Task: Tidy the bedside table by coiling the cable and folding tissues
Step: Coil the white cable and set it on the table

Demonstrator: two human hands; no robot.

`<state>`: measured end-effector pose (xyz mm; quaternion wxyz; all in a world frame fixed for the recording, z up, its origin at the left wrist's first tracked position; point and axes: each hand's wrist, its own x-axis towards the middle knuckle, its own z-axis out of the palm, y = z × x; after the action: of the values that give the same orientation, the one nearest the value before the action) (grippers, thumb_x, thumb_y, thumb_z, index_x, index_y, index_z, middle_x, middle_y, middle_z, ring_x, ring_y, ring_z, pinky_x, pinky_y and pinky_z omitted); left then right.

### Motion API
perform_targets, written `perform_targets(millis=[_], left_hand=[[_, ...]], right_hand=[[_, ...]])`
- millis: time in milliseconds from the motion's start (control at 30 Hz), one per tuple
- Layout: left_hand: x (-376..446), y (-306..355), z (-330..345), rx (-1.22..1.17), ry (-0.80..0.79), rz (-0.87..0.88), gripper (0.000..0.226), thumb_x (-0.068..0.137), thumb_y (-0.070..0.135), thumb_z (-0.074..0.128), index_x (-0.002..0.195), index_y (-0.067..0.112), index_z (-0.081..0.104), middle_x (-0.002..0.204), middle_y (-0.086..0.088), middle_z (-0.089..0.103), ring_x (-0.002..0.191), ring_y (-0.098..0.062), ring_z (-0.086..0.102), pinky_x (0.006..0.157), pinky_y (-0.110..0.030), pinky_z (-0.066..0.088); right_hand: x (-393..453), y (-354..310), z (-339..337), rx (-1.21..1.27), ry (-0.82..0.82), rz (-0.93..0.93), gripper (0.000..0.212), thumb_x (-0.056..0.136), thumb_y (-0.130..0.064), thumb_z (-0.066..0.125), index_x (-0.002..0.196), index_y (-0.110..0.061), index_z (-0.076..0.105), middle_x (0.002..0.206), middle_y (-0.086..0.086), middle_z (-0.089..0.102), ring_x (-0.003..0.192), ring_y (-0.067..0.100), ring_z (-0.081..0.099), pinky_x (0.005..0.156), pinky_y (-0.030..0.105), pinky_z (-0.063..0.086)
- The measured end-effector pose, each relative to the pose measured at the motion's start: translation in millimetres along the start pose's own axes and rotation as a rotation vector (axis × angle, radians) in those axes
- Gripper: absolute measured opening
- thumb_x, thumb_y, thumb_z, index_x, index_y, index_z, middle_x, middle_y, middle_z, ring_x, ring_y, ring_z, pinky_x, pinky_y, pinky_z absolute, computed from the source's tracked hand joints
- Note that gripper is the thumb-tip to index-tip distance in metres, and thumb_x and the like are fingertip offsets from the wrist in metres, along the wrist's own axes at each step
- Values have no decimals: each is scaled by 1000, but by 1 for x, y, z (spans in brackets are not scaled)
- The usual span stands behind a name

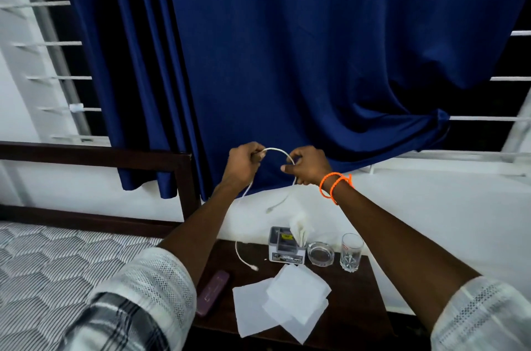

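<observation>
Currently both hands are raised above the desk (359, 293). Left hand (244, 162) and right hand (306, 166) have fingers clamped on the white cable (277, 151), which arches between them; 2 loose ends hang down, 1 reaching the desk. Unfolded tissues (281, 301) lie at the near edge. Risk: a swinging end could knock the glass (351, 253) at far right.

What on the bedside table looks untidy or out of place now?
The tissues lie loose and unfolded, overlapping askew near the table's front edge. One end of the cable trails onto the table, while both hands hold the rest up. Nothing looks spilled or broken.
</observation>
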<state>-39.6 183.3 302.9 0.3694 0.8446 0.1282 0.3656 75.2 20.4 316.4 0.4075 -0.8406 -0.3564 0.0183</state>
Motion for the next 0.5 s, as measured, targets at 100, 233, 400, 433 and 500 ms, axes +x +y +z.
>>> perform_targets(millis=[100,233,400,433,500], left_hand=[[13,13,-3,80,-54,116,19,100,2,53,96,4,72,82,-15,70,78,-38,66,71,-52,58],[32,22,-15,143,-40,229,19,100,4,56,98,6,74,75,-7,66,68,-25,61,66,-42,54],[44,27,-32,239,-51,307,18,100,6,59,100,6,77,79,0,66,68,-8,55,68,-24,42],[46,29,-34,247,-45,312,18,100,6,59,102,5,77,83,-4,69,72,-12,58,70,-25,44],[49,33,-39,253,-30,314,18,100,7,59,105,5,77,94,-8,74,83,-17,63,76,-27,49]], right_hand=[[6,-14,0,-61,66,-115,29,78,-41,79,96,-19,70,72,-1,67,63,23,70,60,37,61],[14,-28,-9,-167,268,-233,34,83,-56,70,96,-24,71,86,-2,72,81,22,67,68,32,52],[27,-50,-26,-281,259,-362,31,87,-54,68,104,-29,75,88,-8,56,82,17,61,66,27,41],[29,-55,-28,-291,232,-374,28,87,-52,69,102,-29,75,87,-9,54,80,16,59,65,28,42],[32,-63,-28,-306,188,-389,25,87,-47,71,100,-26,75,88,-6,56,80,17,59,66,31,46]])
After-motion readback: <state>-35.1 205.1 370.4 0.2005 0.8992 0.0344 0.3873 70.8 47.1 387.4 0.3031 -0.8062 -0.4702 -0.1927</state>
